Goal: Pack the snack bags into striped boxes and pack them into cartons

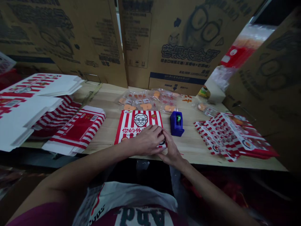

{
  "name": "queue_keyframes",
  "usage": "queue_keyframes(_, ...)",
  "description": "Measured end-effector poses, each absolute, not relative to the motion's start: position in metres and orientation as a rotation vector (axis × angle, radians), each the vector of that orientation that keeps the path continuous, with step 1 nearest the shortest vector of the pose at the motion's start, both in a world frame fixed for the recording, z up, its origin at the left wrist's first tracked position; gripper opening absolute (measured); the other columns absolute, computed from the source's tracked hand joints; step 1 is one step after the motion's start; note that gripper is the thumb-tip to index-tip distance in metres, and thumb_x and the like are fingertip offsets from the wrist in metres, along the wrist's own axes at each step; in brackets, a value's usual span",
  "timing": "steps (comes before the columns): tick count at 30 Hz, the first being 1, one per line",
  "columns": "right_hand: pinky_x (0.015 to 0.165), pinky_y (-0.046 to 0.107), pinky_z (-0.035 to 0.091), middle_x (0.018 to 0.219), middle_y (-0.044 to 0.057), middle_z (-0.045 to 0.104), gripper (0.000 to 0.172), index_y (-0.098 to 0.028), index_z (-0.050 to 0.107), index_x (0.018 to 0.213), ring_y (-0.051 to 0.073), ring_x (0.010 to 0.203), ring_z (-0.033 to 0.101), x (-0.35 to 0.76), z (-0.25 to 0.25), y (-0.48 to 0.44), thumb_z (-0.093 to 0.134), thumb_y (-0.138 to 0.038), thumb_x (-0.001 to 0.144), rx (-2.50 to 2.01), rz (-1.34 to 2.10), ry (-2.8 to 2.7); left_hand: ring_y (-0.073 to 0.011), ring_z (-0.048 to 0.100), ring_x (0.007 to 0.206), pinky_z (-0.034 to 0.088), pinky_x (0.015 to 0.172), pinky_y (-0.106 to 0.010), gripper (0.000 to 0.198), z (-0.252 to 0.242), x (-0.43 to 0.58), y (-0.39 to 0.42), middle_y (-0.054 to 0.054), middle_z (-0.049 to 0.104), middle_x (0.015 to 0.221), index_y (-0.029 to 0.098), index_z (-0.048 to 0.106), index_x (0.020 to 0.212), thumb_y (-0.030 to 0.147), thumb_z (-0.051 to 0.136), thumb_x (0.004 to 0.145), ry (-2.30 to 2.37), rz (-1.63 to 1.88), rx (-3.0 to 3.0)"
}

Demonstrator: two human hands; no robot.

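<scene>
**Both hands meet at the near right corner of the striped carton**

The flat red-and-white striped carton (138,127) lies mid-table, and my left hand (147,140) sits over its near right corner, fingers (156,130) curled down on the card. My right hand (170,147) comes in from the near side, its fingertips (165,135) against them; pinching or only pressing, I can't tell from here. Just right, a blue tape dispenser (176,123) stands close by. Clear plastic bags (145,99) of orange pieces lie beyond, and flat printed cartons (231,136) are piled right on the wooden table (199,147), with more (77,131) left.
</scene>
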State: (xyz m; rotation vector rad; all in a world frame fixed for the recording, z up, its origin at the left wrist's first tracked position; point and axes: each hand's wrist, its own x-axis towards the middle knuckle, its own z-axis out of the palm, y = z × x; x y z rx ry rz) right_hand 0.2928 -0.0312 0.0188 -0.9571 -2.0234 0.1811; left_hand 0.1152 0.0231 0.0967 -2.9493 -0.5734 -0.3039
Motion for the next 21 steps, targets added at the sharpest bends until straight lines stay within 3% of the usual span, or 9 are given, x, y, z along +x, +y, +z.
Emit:
queue_keyframes(5, 0.11, 0.058, 0.036, 0.151, 0.021, 0.027, 0.089, -0.02, 0.012, 0.15, 0.034, 0.142, 0.027, 0.292, 0.015, -0.034, 0.067, -0.025, 0.081, -1.037, 0.221, -1.937, -0.0345, 0.04, 0.135, 0.036, 0.106, -0.052, 0.04, 0.098, 0.111, 0.026, -0.02, 0.045, 0.142, 0.019, 0.05, 0.128, 0.036, 0.052, 0.092, -0.427, -0.265, -3.052)
queue_keyframes(11, 0.11, 0.053, 0.038, 0.15, 0.02, 0.032, 0.086, -0.02, 0.014, 0.151, 0.032, 0.141, 0.031, 0.293, 0.016, -0.033, 0.066, -0.025, 0.082, -1.016, 0.261, -1.962, -0.0352, 0.042, 0.134, 0.037, 0.105, -0.054, 0.032, 0.108, 0.109, 0.025, -0.019, 0.051, 0.137, 0.019, 0.054, 0.121, 0.031, 0.051, 0.092, -0.422, -0.13, -3.067)
queue_keyframes(17, 0.109, 0.053, 0.04, 0.15, 0.018, 0.037, 0.073, -0.021, 0.027, 0.149, 0.03, 0.141, 0.033, 0.296, 0.017, -0.032, 0.064, -0.023, 0.086, -0.965, 0.203, -2.048, -0.0391, 0.034, 0.139, 0.032, 0.108, -0.06, 0.053, 0.082, 0.087, 0.004, -0.026, 0.042, 0.146, 0.01, 0.044, 0.136, 0.041, 0.048, 0.094, -0.59, -0.143, -2.873)
queue_keyframes(21, 0.112, 0.057, 0.034, 0.144, 0.014, 0.049, 0.059, -0.022, 0.039, 0.144, 0.029, 0.142, 0.03, 0.302, 0.015, -0.031, 0.061, -0.027, 0.09, -0.872, 0.013, -2.22, -0.0362, 0.039, 0.137, 0.032, 0.112, -0.055, 0.048, 0.061, 0.05, -0.017, -0.024, 0.047, 0.143, 0.007, 0.044, 0.138, 0.025, 0.048, 0.094, -0.788, -0.212, -2.699)
